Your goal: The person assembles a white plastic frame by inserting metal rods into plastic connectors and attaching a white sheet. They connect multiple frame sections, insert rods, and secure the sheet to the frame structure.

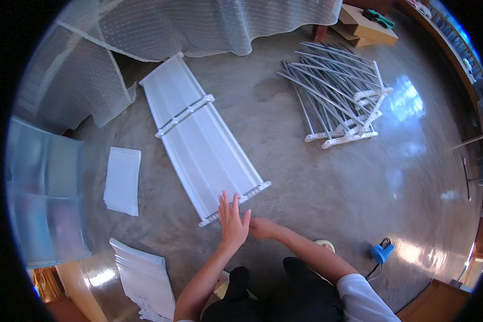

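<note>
A long rack section with white sheet panels (209,155) and white perforated plastic end bars lies slantwise on the floor before me. My left hand (232,223) is raised with its fingers spread, over or just in front of the nearest end bar (255,193); whether it touches the bar I cannot tell. Close beside its thumb is my right hand (263,228), slightly blurred, its fingers curled. What may be between those fingers is hidden.
Metal tubes (326,80) with white plastic brackets (350,141) lie piled at the upper right. White sheets (122,181) and folded plastic (145,277) lie at the left. A blue corded device (381,252) sits at the right. Cardboard boxes (366,28) stand beyond, near draped sheer cloth (209,28).
</note>
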Motion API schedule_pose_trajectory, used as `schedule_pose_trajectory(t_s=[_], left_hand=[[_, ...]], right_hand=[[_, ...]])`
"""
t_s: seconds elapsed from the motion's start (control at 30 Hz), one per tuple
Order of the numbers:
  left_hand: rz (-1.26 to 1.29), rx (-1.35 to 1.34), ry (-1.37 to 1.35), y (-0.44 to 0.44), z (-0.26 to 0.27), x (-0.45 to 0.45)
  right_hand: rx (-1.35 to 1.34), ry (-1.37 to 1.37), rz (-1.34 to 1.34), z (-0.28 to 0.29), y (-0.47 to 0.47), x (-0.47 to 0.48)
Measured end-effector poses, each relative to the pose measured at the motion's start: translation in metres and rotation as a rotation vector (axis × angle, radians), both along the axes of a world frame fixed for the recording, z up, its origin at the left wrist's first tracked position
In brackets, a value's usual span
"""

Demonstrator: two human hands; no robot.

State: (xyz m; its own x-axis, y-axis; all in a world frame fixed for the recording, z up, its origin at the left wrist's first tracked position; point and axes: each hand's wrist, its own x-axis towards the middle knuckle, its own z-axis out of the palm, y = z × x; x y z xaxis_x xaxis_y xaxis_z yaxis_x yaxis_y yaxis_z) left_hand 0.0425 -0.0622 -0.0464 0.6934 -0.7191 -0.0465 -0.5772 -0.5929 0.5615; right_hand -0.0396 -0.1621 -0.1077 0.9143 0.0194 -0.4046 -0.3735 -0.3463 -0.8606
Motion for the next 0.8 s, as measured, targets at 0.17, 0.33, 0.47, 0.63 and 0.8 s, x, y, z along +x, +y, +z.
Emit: schedule_pose_trajectory(t_s=[0.17, 0.33, 0.47, 0.63, 0.8], left_hand=[[-0.046, 0.077, -0.068, 0.043, -0.019, -0.002], [-0.079, 0.012, 0.061, 0.054, -0.023, -0.016], [-0.036, -0.023, 0.158, 0.063, -0.023, -0.016], [0.030, -0.028, 0.193, 0.070, -0.025, -0.016], [-0.004, -0.019, 0.177, 0.069, -0.021, -0.018]], right_hand=[[-0.344, -0.058, -0.779, 0.028, -0.092, -0.007], [-1.099, -0.377, -1.184, 0.063, -0.250, -0.047], [-1.282, 0.012, -1.113, 0.077, -0.322, -0.058], [-1.355, 0.430, -0.632, 0.083, -0.360, -0.075], [-1.319, 0.306, -0.315, 0.108, -0.339, -0.073]])
